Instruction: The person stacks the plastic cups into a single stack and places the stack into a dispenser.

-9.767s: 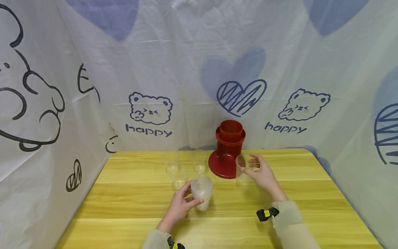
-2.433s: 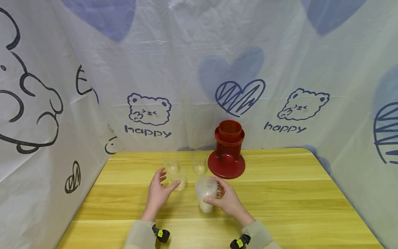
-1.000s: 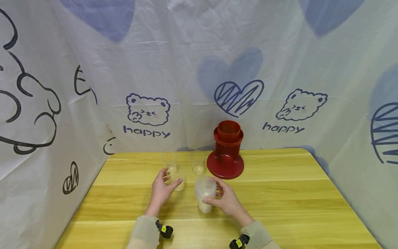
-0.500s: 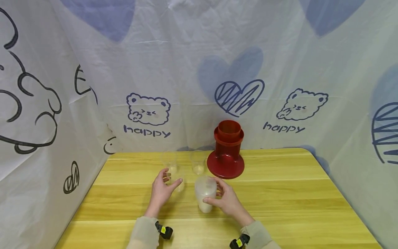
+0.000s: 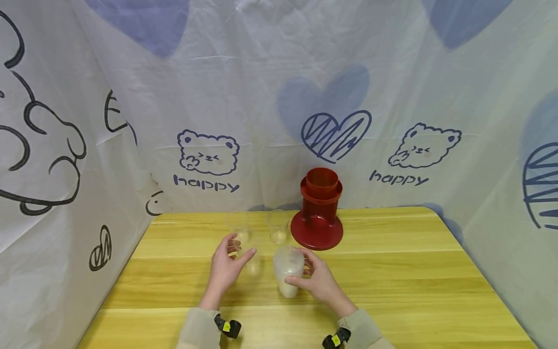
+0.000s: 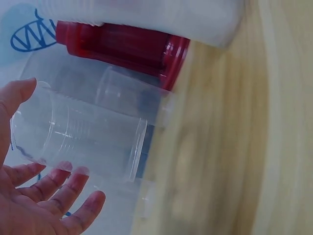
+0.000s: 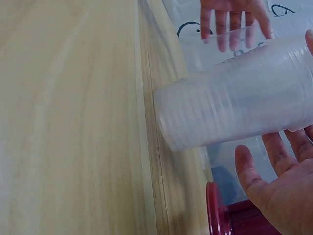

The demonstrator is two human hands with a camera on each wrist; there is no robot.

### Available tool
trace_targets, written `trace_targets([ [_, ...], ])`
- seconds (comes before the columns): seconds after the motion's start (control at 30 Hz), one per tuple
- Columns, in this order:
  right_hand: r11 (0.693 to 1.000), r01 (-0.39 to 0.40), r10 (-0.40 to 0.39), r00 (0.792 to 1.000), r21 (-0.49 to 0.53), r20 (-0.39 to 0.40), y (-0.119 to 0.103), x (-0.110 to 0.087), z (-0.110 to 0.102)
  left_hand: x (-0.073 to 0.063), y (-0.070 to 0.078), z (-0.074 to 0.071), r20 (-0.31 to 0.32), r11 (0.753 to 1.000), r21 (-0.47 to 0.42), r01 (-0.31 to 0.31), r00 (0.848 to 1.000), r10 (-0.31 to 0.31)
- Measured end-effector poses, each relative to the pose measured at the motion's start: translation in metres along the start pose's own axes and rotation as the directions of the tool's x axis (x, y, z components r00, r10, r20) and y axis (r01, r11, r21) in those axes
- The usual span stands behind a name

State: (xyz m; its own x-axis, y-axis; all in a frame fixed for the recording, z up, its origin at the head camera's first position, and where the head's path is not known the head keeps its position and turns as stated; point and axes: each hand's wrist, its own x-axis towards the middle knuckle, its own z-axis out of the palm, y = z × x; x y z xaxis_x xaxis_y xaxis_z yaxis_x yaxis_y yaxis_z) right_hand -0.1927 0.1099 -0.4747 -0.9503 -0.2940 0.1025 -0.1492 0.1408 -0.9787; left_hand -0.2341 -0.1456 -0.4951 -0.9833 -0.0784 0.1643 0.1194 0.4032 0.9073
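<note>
My left hand point(image 5: 226, 264) holds a clear plastic cup point(image 6: 93, 137) near its rim, thumb on one side and fingertips on the other. In the head view that cup point(image 5: 254, 267) is faint and a little blurred. My right hand point(image 5: 320, 281) grips a stack of nested plastic cups point(image 5: 287, 269) from its right side. The stack point(image 7: 234, 98) looks cloudy, with ridged walls, and part of the right hand is out of the right wrist view. Two more clear cups stand behind: one cup point(image 5: 237, 224) at the back left, another cup point(image 5: 278, 228) in the middle.
Behind the stack, a dark red round-based stand point(image 5: 320, 232) with a cylindrical top rises near the wooden table's point(image 5: 392, 271) back edge. A white printed cloth point(image 5: 261, 169) hangs close behind the table and along both sides.
About ten seconds ago the left hand held the stack and the right a cup by the red stand. Since half a second ago, the left hand's cup has shifted slightly nearer; the right hand is still.
</note>
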Motion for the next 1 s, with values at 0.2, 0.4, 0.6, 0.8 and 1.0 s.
trace_targets([
  [0.2,1.0,0.008,-0.008,1.0,-0.001,-0.001,0.0,0.0,0.0,-0.004,0.015,-0.004,-0.004,0.997,-0.029,-0.067,0.998,0.067],
  [0.4,1.0,0.012,-0.012,1.0,0.009,-0.001,-0.001,0.0,0.0,-0.008,0.032,-0.008,-0.005,0.988,-0.103,-0.112,0.994,0.112],
  [0.6,1.0,0.011,-0.011,1.0,0.009,-0.006,-0.002,-0.001,0.0,-0.01,0.045,-0.011,-0.015,0.977,-0.114,-0.179,0.984,0.178],
  [0.8,1.0,0.006,-0.006,1.0,0.009,0.002,-0.006,-0.002,0.0,-0.012,0.056,-0.013,-0.007,0.968,-0.114,-0.221,0.975,0.222],
  [1.0,1.0,0.003,-0.003,1.0,0.006,0.01,-0.005,-0.001,-0.001,-0.017,0.068,-0.014,0.009,0.959,-0.148,-0.24,0.97,0.244],
])
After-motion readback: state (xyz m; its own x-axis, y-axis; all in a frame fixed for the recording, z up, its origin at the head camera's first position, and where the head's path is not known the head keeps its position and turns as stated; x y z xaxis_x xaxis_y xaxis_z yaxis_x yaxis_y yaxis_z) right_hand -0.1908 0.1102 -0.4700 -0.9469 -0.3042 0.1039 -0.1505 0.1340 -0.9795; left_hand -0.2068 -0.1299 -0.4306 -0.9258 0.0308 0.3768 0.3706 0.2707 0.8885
